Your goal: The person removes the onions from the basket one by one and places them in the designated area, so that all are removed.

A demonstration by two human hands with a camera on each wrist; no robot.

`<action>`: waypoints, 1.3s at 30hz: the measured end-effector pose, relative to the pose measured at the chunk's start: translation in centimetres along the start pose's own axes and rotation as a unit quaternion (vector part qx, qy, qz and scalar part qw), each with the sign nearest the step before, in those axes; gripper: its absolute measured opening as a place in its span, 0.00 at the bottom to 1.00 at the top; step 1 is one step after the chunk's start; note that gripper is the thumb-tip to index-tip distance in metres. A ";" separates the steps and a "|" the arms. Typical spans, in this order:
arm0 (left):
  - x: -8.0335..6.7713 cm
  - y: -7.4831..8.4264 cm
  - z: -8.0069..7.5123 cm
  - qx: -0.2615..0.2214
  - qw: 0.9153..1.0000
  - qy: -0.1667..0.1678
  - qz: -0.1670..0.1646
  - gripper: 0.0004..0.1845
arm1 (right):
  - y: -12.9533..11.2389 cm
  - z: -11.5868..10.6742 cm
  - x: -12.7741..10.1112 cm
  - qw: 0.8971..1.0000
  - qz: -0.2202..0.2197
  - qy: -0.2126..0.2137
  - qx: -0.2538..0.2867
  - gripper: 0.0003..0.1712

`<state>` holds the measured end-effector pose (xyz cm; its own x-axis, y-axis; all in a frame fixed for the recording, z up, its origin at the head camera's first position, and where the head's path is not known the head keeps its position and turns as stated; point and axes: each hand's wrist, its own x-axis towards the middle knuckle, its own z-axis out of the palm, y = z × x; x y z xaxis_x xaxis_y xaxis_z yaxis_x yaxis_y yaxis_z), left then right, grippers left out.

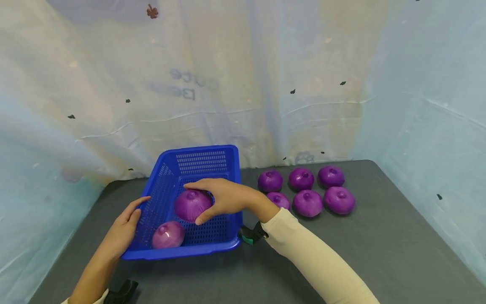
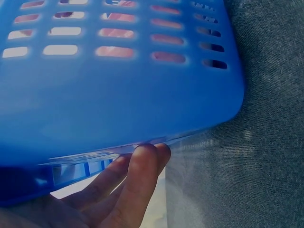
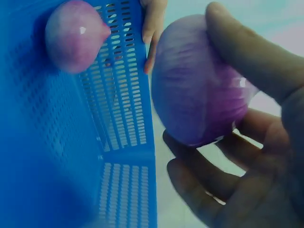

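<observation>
My right hand (image 1: 224, 195) holds a purple onion (image 1: 191, 205) over the inside of a blue plastic basket (image 1: 182, 252). In the right wrist view the thumb lies on one side of this onion (image 3: 199, 80), with the fingers curled round the other. A second, paler onion (image 1: 168, 234) lies in the basket's near left corner. At the basket's left side, my left hand (image 1: 122, 232) grips the rim. The left wrist view shows its fingers (image 2: 142, 175) bent at the rim, below the slotted wall.
Several more purple onions (image 1: 308, 203) stand in two rows on the dark grey table (image 1: 364, 253), right of the basket. A pale printed curtain (image 1: 243, 84) hangs behind the table and along both sides.
</observation>
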<state>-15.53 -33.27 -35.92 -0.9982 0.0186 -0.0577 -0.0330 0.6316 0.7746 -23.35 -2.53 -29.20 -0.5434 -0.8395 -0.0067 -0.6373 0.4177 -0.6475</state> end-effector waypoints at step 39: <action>0.1 0.0 0.2 0.007 1.000 0.003 -0.007 0.27 | 2.3 0.2 -11.8 0.998 -0.005 0.060 0.007 0.52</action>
<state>-15.58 -33.12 -36.05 -0.9979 0.0061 -0.0644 -0.0454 0.6431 0.7644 -18.25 8.25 -30.75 -0.5998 -0.7950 0.0901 -0.6351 0.4046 -0.6580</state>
